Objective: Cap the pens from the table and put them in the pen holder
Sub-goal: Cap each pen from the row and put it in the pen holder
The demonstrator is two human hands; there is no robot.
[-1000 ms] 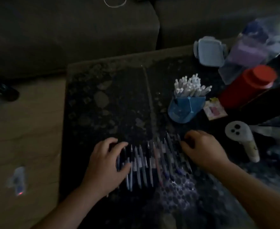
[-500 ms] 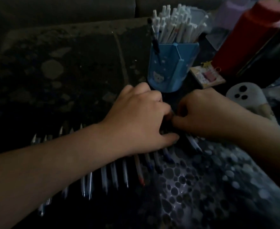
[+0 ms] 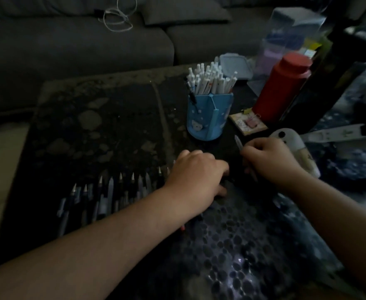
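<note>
Several uncapped pens [image 3: 110,192] lie in a row on the dark table [image 3: 95,131], tips pointing away from me. My left hand [image 3: 196,180] rests palm down over the right end of that row, fingers curled on the table; what is under it is hidden. My right hand [image 3: 270,161] is closed around one pen [image 3: 238,144], whose tip sticks up toward the holder. The blue pen holder [image 3: 209,118] stands just beyond both hands, packed with several white pens.
A red bottle [image 3: 283,85] stands right of the holder, with a small notepad and clip [image 3: 250,123] at its foot. A white gadget [image 3: 294,146] lies beside my right hand. A clear lidded box [image 3: 235,66] sits behind. A grey sofa [image 3: 69,44] borders the far edge.
My right hand has lifted a pen off the table and drawn away to the right. The left hand stays on the row. The view has pulled back slightly.
</note>
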